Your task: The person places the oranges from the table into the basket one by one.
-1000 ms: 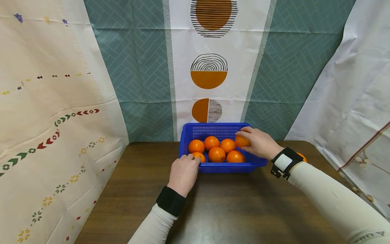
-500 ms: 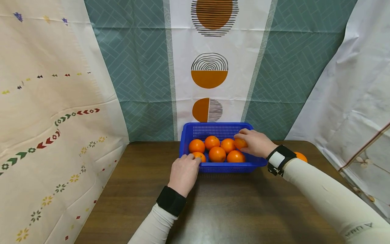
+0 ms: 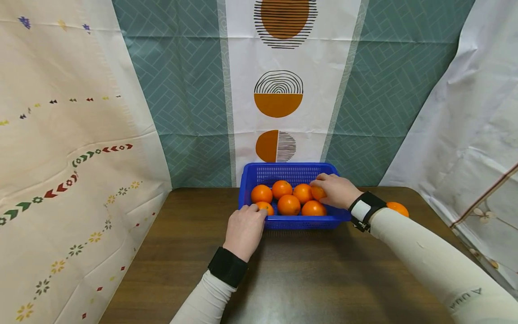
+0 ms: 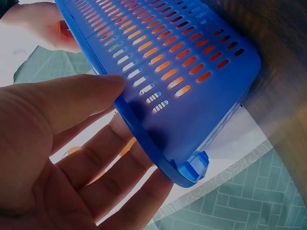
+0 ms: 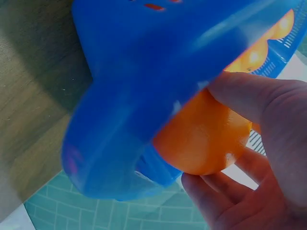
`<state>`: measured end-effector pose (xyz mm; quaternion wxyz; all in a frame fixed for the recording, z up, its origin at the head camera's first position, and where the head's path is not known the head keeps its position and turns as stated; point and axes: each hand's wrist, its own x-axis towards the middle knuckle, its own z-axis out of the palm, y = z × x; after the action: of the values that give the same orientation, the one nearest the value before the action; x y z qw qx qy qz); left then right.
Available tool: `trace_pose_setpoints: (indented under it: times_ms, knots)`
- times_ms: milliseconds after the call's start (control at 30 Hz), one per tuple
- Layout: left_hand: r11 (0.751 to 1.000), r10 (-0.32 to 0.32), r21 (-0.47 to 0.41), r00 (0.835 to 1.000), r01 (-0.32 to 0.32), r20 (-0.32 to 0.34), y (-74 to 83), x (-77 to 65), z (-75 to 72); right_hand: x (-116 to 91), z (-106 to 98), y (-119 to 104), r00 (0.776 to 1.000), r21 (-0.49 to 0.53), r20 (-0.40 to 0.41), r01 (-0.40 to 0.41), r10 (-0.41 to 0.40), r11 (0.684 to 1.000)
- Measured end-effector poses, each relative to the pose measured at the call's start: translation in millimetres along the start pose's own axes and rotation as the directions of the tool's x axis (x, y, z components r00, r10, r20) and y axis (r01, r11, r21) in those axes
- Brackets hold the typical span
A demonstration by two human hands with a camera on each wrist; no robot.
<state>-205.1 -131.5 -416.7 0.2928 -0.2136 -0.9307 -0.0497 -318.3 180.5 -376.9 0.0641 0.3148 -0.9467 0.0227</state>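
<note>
A blue plastic basket (image 3: pixel 301 221) with slotted walls stands at the back of the table, several oranges (image 3: pixel 289 205) inside it. My left hand (image 3: pixel 244 229) grips the basket's front left rim; in the left wrist view the thumb (image 4: pixel 91 98) lies on one side of the rim and the fingers on the other. Inside the right end of the basket, my right hand (image 3: pixel 337 191) holds an orange (image 5: pixel 206 136) between thumb and fingers. That orange sits low, partly behind the basket wall in the right wrist view. Whether it touches the basket floor is hidden.
Another orange (image 3: pixel 398 208) lies on the brown wooden table (image 3: pixel 299 270) to the right of the basket, partly behind the right forearm. Patterned cloths hang behind the table (image 3: pixel 190 112) and along its left and right sides.
My right hand has moved slightly left and down with its orange, lower into the basket. More of the orange on the table shows now. The left hand has stayed on the rim.
</note>
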Motion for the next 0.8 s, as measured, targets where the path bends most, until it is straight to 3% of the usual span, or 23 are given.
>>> trace_pose_setpoints:
  times_ms: [333, 800]
  knots:
    - [1.0, 0.0, -0.005, 1.0, 0.0, 0.009, -0.3, 0.1, -0.1, 3.2, 6.4, 5.3, 0.998, 0.004, 0.053, -0.042, 0.042, 0.999]
    - [1.0, -0.006, -0.01, 1.0, 0.006, 0.018, 0.7, -0.4, -1.0, -0.1, 9.5, 5.0, 0.998, -0.019, 0.047, -0.048, 0.049, 0.999]
